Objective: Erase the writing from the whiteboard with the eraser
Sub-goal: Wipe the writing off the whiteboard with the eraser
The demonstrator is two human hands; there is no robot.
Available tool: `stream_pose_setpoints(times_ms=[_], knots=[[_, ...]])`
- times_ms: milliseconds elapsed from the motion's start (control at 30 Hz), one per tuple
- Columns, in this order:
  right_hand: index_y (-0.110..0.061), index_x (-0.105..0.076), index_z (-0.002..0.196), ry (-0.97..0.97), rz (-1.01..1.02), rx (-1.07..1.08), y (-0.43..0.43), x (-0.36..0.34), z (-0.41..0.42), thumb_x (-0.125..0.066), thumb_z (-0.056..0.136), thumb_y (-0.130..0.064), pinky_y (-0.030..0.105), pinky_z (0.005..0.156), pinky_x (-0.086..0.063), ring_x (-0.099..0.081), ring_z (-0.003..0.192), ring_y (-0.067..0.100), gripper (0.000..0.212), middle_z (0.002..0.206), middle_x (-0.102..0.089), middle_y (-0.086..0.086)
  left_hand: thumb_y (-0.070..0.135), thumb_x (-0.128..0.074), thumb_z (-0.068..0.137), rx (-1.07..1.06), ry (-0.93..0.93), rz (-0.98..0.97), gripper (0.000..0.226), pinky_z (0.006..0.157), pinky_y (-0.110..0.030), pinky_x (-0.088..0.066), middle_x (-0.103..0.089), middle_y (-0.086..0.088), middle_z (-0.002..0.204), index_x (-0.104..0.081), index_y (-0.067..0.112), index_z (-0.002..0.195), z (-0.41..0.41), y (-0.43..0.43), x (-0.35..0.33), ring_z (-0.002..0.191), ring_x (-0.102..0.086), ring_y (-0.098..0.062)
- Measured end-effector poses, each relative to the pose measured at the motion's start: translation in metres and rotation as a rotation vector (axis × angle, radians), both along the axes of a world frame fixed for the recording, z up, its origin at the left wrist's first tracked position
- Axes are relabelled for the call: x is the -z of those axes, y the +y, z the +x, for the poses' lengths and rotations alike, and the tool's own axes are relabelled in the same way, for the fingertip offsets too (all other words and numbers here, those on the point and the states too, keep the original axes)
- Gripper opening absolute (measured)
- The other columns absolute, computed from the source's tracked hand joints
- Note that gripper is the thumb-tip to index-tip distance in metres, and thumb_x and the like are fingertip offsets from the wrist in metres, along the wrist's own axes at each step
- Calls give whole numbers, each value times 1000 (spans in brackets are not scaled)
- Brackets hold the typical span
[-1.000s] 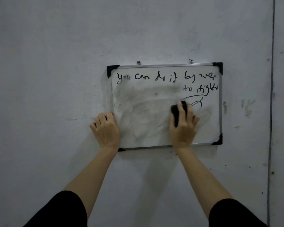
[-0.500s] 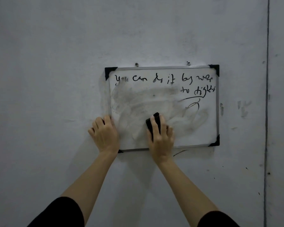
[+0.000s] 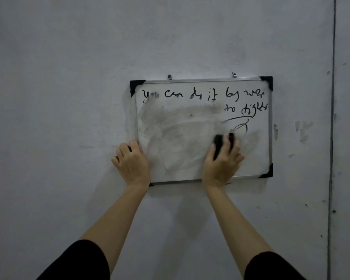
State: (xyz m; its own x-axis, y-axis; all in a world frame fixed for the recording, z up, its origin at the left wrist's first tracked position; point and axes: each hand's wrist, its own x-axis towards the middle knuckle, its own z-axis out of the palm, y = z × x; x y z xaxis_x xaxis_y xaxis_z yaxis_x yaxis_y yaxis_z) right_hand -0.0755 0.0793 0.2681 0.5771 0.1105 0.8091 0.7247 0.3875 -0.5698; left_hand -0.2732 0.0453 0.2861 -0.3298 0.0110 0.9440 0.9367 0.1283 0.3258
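A small whiteboard (image 3: 182, 162) with a metal frame and black corner caps hangs on a grey wall. Black handwriting (image 3: 202, 95) runs along its top, with a few more words and a curved scribble (image 3: 240, 126) at the upper right. Grey smears cover the middle and left of the board. My right hand (image 3: 220, 162) grips a black eraser (image 3: 218, 143) and presses it on the board just below the scribble. My left hand (image 3: 131, 160) rests over the board's lower left edge, fingers curled round the frame.
Two screws (image 3: 169, 76) hold the board's top edge to the grey wall (image 3: 69, 98). A dark vertical seam (image 3: 331, 138) runs down the wall at the right. Small scuffs mark the wall right of the board.
My right hand swept the eraser from the right side down-left to the board's lower middle, then back right and up toward the scribble. My left hand has stayed on the lower left edge.
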Motion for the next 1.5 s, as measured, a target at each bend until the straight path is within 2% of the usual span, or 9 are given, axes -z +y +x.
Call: stream_pose_setpoints(times_ms=[167, 300, 533, 700, 933, 1033, 1300, 1433, 1500], knots=[[-16, -61, 129, -387, 60, -31, -18, 46, -61, -59, 96, -30, 42, 72, -50, -49, 93, 31, 36, 135, -54, 15, 9, -53, 93, -16, 2, -16, 7, 62, -38, -34, -50, -14, 75, -56, 6, 87, 3, -1, 2, 69, -48, -29], [-18, -62, 127, -576, 106, -11, -16, 50, -43, -55, 98, -30, 41, 69, -49, -49, 89, 29, 33, 133, -56, 12, 9, -54, 93, -53, 64, -41, 4, 62, -38, -33, -51, -13, 76, -56, 6, 90, -4, -2, 7, 67, -48, -29], [-16, -58, 127, -98, -27, 14, -3, 35, 15, -54, 94, -31, 47, 71, -53, -44, 94, 32, 37, 133, -52, 14, 15, -53, 95, -91, 172, -109, 17, 61, -38, -30, -49, -12, 72, -55, 7, 81, -14, -9, 24, 67, -46, -28], [-13, -58, 128, 135, -72, -32, -12, 22, -30, -62, 91, -25, 45, 68, -52, -48, 91, 35, 39, 135, -51, 18, 12, -55, 93, -57, 159, -121, 14, 61, -38, -30, -49, -12, 73, -55, 6, 81, -12, -12, 27, 66, -46, -28], [-18, -62, 128, -461, 67, -101, -26, 48, -101, -72, 88, -22, 42, 70, -51, -51, 91, 29, 41, 135, -50, 12, 19, -42, 99, -66, 191, -148, 24, 62, -39, -31, -50, -11, 73, -54, 8, 82, -16, -11, 34, 66, -46, -27], [-19, -61, 128, -560, 102, -82, -21, 50, -76, -61, 95, -25, 41, 70, -48, -53, 89, 29, 34, 133, -56, 11, 21, -42, 99, -74, 187, -147, 25, 61, -38, -30, -49, -10, 72, -54, 8, 82, -16, -11, 34, 65, -45, -26], [-16, -58, 130, -170, -31, 40, -5, 58, 5, -55, 95, -28, 45, 76, -49, -43, 94, 32, 37, 135, -52, 15, 17, -57, 93, -19, 142, -150, 15, 61, -37, -32, -53, -12, 73, -58, 6, 82, -13, -13, 33, 65, -47, -27], [-15, -55, 131, 136, -117, -31, -14, 44, -35, -55, 93, -29, 48, 70, -52, -44, 97, 34, 40, 138, -49, 16, 14, -60, 91, 3, 138, -151, 13, 61, -36, -31, -53, -11, 72, -58, 6, 81, -13, -15, 32, 64, -47, -26], [-14, -54, 132, 102, -106, -61, -20, 43, -64, -53, 93, -30, 47, 69, -53, -44, 99, 33, 41, 139, -47, 17, 14, -59, 92, 6, 152, -159, 13, 62, -37, -31, -52, -11, 73, -58, 6, 82, -14, -16, 33, 64, -46, -26]])
